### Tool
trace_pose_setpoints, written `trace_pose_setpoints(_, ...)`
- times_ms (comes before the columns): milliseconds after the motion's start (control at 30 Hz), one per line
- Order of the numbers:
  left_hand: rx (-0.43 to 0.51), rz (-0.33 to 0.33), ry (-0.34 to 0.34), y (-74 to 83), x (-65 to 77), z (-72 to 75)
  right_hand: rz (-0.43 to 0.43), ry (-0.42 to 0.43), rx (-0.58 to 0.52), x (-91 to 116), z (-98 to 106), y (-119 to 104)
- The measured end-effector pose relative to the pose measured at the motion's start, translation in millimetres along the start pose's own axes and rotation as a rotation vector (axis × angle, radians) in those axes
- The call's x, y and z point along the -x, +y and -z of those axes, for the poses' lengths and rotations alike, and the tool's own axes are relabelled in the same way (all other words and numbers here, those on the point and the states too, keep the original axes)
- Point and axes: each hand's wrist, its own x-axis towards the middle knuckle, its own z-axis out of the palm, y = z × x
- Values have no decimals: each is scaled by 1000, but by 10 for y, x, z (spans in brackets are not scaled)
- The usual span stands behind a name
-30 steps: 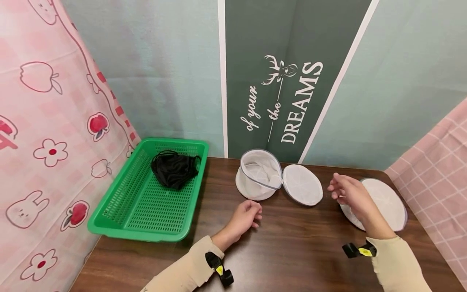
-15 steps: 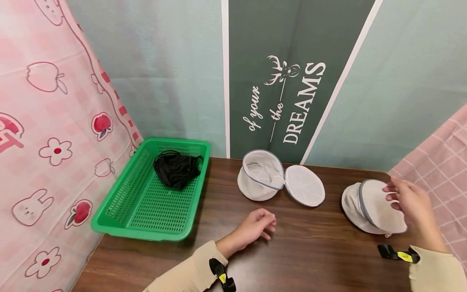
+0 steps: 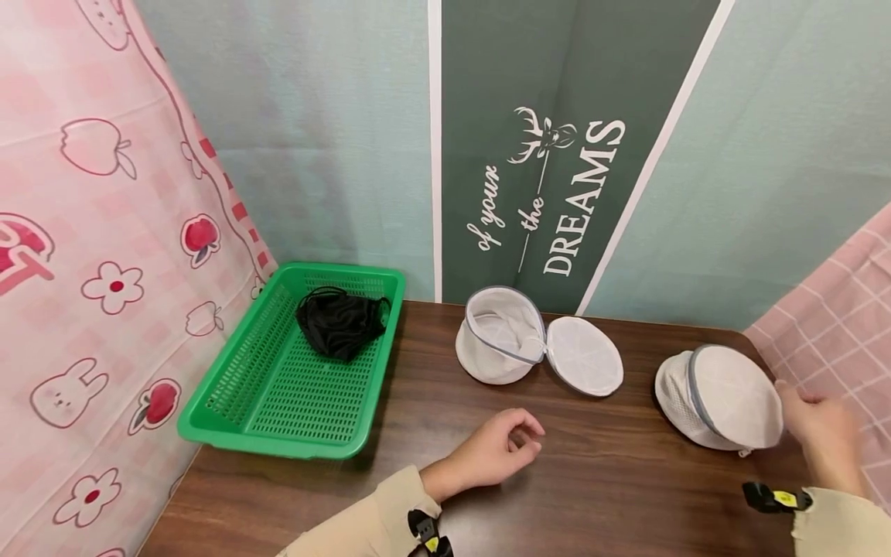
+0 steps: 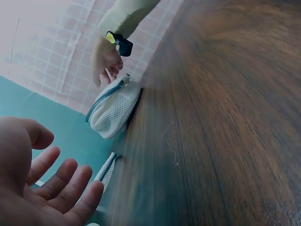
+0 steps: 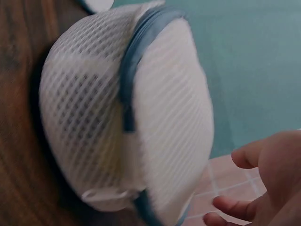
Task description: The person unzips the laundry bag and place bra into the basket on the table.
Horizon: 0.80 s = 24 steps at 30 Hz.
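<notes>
A round white mesh laundry bag (image 3: 739,396) with a grey-blue zip band stands at the table's right side, its lid tilted over the top. A zip pull (image 5: 106,194) hangs at the bag's edge. Just right of this bag is my right hand (image 3: 824,433), blurred, with thumb and fingers spread apart in the right wrist view and nothing between them. Over the middle of the table hovers my left hand (image 3: 490,452), loosely curled and holding nothing. Beyond it sits a second mesh laundry bag (image 3: 493,370), unzipped, with its round lid (image 3: 586,356) lying flat to the right.
At the left stands a green plastic basket (image 3: 358,433) with a black drawstring pouch (image 3: 341,323) in it. The brown wooden table (image 3: 612,480) meets a printed teal curtain (image 3: 334,155) at the back. Pink curtains hang on both sides.
My right hand has moved right, from in front of the right-hand laundry bag to its far right side, uncovering the bag. My left hand has shifted slightly right and nearer to me.
</notes>
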Motion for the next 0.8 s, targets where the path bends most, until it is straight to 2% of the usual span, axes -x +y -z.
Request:
trace_pose_setpoints(167, -205, -131, -12, 10, 3, -3, -2, -119, 29, -31, -41, 179)
trace_pose_setpoints(267, -318, -195, -8, 16, 13, 6, -54, -149, 9, -37, -67, 258)
trace_pose_setpoints(367, -395, -227, -9, 8, 28, 16, -102, -195, 21, -48, -89, 316)
trace_pose_setpoints(433, -427, -233, -12, -2, 42, 25, -119, -240, 58, -56, -101, 347)
trace_pose_setpoints(600, -454, -230, -27, -30, 73, 57, -38, -286, 114, -103, -129, 439)
trace_pose_setpoints(700, -434, -219, -33, -40, 78, 82, 38, -284, 110, -125, -133, 482)
trace_pose_setpoints(800, -425, -209, -25, -48, 82, 110, 74, -289, 73, -131, -125, 494)
